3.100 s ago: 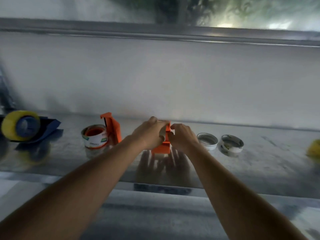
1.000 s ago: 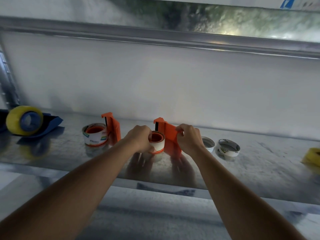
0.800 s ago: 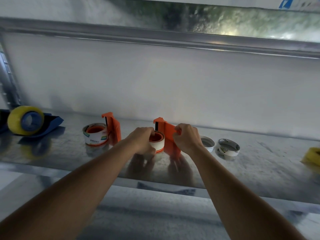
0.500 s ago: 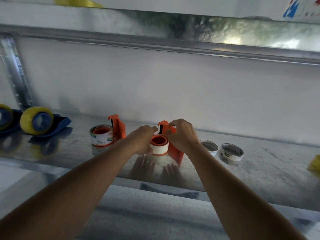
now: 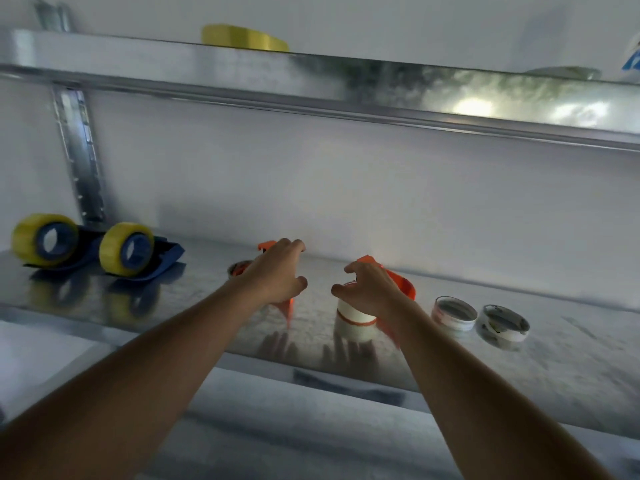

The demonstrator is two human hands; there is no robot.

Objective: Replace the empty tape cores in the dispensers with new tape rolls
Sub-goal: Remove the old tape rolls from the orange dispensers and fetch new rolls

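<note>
The head view, the only one, looks along a metal shelf (image 5: 519, 358) with a second shelf above it. Two orange dispensers stand near the middle. The right hand (image 5: 372, 292) hovers over the right orange dispenser (image 5: 403, 289), its fingers loosely curled above a white tape roll (image 5: 355, 315) that sits on that dispenser's hub. I cannot tell whether the fingertips touch the roll or are just clear of it, and nothing shows a firm grip. The left hand (image 5: 277, 275) is spread and relaxed, holding nothing, in front of the left orange dispenser (image 5: 285, 304), whose roll (image 5: 239, 268) peeks out behind the wrist. The two hands are apart, with bare shelf between them.

Just to the right of the right dispenser lie two flat, thin rings, a pale core (image 5: 453, 313) and beside it a second core (image 5: 502, 327). They look like the spent cores taken out, so both orange dispensers appear reloaded. At the far left two blue dispensers (image 5: 152, 258) each carry a full yellow roll (image 5: 126, 249), so these seem done as well. A further yellow roll (image 5: 242, 39) lies on the upper shelf.

As far as this view shows, the swaps are finished or close to it. What may be left is seating the white roll fully, threading its tape end to the cutter and clearing away the two cores. I cannot see the tape path.
</note>
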